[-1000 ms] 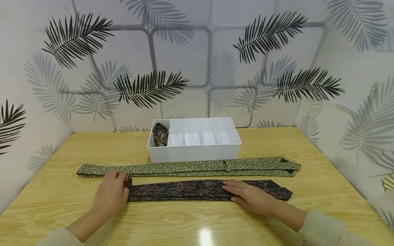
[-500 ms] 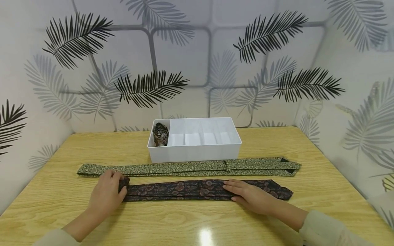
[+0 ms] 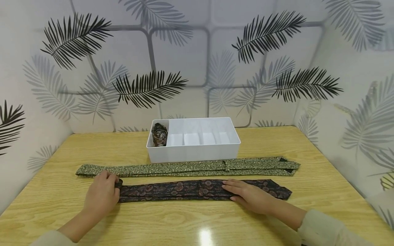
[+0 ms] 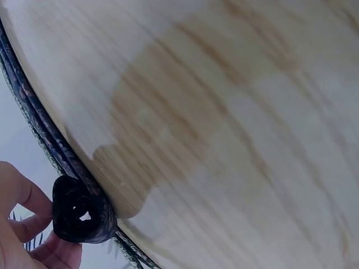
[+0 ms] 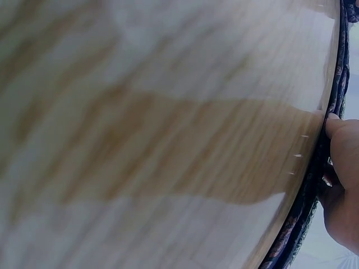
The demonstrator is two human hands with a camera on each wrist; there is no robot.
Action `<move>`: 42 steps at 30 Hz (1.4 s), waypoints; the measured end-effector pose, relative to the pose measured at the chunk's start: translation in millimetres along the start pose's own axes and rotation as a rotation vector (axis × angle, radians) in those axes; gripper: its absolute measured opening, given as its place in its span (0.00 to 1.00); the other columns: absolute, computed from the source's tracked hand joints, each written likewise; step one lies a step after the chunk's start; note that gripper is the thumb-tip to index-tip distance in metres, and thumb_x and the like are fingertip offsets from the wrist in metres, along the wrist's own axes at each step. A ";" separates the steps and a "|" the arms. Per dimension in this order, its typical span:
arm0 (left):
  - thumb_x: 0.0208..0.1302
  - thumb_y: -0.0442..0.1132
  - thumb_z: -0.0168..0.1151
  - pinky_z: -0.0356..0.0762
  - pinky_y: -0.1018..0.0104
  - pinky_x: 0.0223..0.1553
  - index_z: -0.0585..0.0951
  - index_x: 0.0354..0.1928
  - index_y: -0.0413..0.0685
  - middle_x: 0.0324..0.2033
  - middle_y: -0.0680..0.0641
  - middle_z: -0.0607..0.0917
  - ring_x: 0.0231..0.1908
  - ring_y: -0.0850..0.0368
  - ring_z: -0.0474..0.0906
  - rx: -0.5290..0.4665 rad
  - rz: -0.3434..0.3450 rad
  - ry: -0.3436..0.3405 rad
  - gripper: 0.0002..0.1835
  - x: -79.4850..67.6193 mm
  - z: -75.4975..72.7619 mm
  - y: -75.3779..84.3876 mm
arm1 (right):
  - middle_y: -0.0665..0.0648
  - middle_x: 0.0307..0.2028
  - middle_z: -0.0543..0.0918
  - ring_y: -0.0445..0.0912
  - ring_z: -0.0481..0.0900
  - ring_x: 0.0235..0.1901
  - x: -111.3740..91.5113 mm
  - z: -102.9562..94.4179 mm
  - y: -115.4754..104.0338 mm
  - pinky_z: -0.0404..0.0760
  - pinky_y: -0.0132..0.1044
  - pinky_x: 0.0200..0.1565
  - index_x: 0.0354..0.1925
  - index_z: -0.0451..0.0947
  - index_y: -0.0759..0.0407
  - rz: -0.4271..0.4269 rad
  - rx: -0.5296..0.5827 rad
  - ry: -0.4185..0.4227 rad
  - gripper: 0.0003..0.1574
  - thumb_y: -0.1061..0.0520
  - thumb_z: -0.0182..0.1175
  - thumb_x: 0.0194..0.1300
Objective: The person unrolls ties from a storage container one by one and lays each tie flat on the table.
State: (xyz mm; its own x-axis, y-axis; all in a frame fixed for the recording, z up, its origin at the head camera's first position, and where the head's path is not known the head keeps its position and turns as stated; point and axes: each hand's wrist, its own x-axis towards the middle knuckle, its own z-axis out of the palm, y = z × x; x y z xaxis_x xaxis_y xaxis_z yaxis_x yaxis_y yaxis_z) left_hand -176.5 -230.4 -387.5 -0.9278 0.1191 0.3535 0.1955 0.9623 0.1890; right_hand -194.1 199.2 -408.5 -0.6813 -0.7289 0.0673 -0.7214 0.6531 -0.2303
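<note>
A dark necktie (image 3: 172,190) with a reddish floral pattern lies lengthwise across the table, its pointed end to the right. Its left end is curled into a loose roll (image 4: 84,210), hollow in the middle in the left wrist view. My left hand (image 3: 102,193) holds that roll between thumb and fingers, which partly hide it in the head view. Farther right, my right hand (image 3: 250,196) lies on the flat part of the tie, fingers extended across it. In the right wrist view, the right thumb (image 5: 333,124) is at the tie's near edge.
Behind the dark tie, a green patterned necktie (image 3: 184,167) lies folded lengthwise. A white divided box (image 3: 194,153) stands at the back, with a rolled brown patterned tie (image 3: 160,135) in its leftmost compartment. A leaf-patterned backdrop rises behind the wooden table (image 3: 172,222).
My left hand has shifted left along the table with the roll, and more of the dark tie lies flat behind it. My right hand has stayed in place.
</note>
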 end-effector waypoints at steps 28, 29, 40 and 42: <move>0.49 0.30 0.59 0.73 0.56 0.24 0.77 0.35 0.34 0.35 0.34 0.75 0.35 0.40 0.73 0.007 -0.020 -0.009 0.09 -3.2 -5.3 -16.9 | 0.59 0.63 0.66 0.55 0.64 0.62 0.7 -0.9 -1.6 0.70 0.48 0.57 0.62 0.64 0.59 0.001 -0.008 0.007 0.27 0.56 0.49 0.66; 0.49 0.29 0.58 0.73 0.56 0.24 0.77 0.35 0.34 0.35 0.33 0.75 0.35 0.39 0.73 0.007 -0.021 -0.007 0.09 -3.4 -5.8 -17.5 | 0.59 0.63 0.66 0.55 0.64 0.62 0.7 -0.9 -1.6 0.70 0.48 0.57 0.62 0.64 0.59 0.001 -0.008 0.007 0.27 0.56 0.49 0.66; 0.52 0.32 0.59 0.75 0.51 0.25 0.77 0.34 0.32 0.36 0.31 0.74 0.35 0.37 0.72 0.035 -0.070 -0.009 0.10 -5.5 -7.5 -28.4 | 0.60 0.63 0.66 0.55 0.64 0.62 1.1 -1.1 -1.8 0.70 0.48 0.57 0.62 0.64 0.60 0.004 -0.005 0.005 0.27 0.56 0.49 0.66; 0.52 0.36 0.61 0.75 0.51 0.26 0.76 0.35 0.32 0.35 0.31 0.74 0.35 0.38 0.73 0.044 -0.079 -0.014 0.12 -5.9 -7.7 -29.8 | 0.60 0.63 0.66 0.55 0.63 0.62 1.1 -1.0 -1.7 0.70 0.48 0.57 0.62 0.64 0.59 0.005 -0.005 0.003 0.27 0.56 0.49 0.66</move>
State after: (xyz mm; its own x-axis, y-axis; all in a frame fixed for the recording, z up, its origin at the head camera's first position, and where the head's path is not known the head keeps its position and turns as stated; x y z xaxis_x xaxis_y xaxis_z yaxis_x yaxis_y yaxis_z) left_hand -174.4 -261.7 -388.2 -0.9441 0.0455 0.3265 0.1077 0.9787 0.1750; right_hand -193.7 197.5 -407.0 -0.6853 -0.7249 0.0696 -0.7186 0.6576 -0.2262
